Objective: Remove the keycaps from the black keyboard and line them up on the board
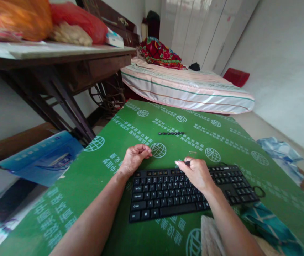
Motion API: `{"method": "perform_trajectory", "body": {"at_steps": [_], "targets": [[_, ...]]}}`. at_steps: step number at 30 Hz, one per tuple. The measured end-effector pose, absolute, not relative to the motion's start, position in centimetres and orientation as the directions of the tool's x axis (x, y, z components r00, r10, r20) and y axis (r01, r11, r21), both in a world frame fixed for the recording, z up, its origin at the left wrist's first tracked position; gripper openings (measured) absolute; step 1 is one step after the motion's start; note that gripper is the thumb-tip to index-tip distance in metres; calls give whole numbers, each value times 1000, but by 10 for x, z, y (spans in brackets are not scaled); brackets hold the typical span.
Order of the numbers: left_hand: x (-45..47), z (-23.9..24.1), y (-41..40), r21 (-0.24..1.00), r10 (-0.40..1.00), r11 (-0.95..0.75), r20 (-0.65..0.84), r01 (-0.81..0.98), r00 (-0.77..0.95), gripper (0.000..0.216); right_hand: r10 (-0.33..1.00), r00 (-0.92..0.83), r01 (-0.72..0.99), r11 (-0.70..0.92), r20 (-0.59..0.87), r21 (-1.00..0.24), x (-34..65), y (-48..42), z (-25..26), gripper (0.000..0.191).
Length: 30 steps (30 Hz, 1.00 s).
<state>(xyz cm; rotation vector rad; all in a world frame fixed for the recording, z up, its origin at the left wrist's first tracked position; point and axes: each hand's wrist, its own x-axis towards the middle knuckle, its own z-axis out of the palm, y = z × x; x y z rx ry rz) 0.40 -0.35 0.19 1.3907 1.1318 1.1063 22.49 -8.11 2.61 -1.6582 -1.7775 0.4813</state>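
Note:
A black keyboard point(165, 193) lies on the green board below both hands. Some places in its top row show no caps. My right hand point(198, 172) is over the keyboard's upper middle, its thumb and fingers closed on a small black keycap point(187, 163). Beyond the keyboard's upper left corner is my left hand point(137, 158), fingers pinched together; whatever may be between them is too small to make out. Farther off, several loose black keycaps point(171, 133) form a line. Two thin pale sticks point(192, 152) lie just past my right hand.
The green printed board point(120, 142) serves as the work surface. A teal checked cloth point(272, 227) and a grey cloth point(210, 238) lie near my right forearm. At left stands a table point(88, 55) with bags; a bed point(189, 87) is beyond the board.

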Motion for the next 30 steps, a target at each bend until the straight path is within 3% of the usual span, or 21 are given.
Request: {"method": "perform_trajectory", "body": {"at_steps": [6, 16, 22, 30], "targets": [[4, 0, -3, 992, 984, -87, 71, 92, 162, 14, 997, 76, 558, -35, 9, -829, 232, -82, 22, 32], [3, 3, -4, 986, 981, -102, 78, 132, 179, 16, 991, 99, 489, -128, -91, -863, 229, -84, 21, 24], [5, 4, -4, 983, 981, -103, 76, 150, 179, 17, 992, 115, 524, -14, 54, -852, 232, -85, 12, 20], [5, 4, -4, 979, 981, -106, 75, 174, 181, 13, 961, 120, 679, 102, 248, -727, 231, -87, 8, 22]]}}
